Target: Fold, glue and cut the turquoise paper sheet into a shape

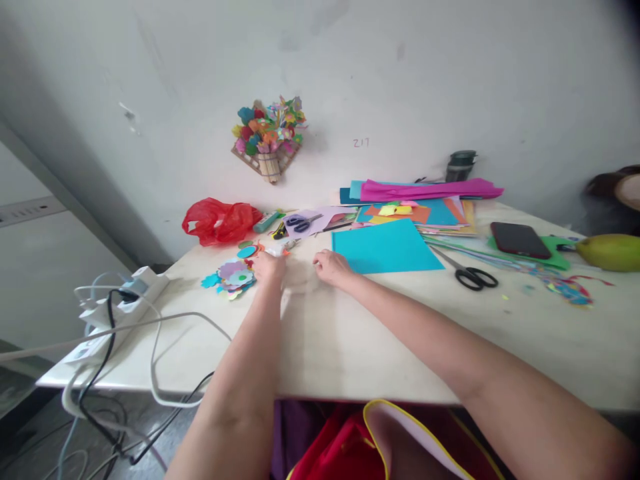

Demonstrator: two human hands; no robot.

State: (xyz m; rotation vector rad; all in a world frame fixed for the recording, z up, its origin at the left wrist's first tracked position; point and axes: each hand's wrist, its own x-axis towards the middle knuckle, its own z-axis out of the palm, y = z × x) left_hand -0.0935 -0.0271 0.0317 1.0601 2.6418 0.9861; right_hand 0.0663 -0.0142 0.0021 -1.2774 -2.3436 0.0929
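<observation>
My left hand (pixel 269 267) is over the table beside a pile of cut paper flowers (pixel 235 275) in lilac, blue and pale green. Small red and orange paper pieces lie by its fingers, which are blurred and partly hidden. My right hand (pixel 331 268) rests at the left edge of a bright blue sheet (pixel 387 247). Its fingers are curled together, and whatever they may hold is too small to make out. A glue gun (pixel 284 249), whitish with an orange part, seems to lie just beyond my left hand, though blur makes it uncertain.
Black-handled scissors (pixel 473 277) lie right of the blue sheet, near paper strips (pixel 500 257) and a phone (pixel 520 240). Behind are a red plastic bag (pixel 220 221), dark scissors (pixel 303 223) and rolled magenta paper (pixel 430 190). A power strip (pixel 120 313) with cables occupies the left edge.
</observation>
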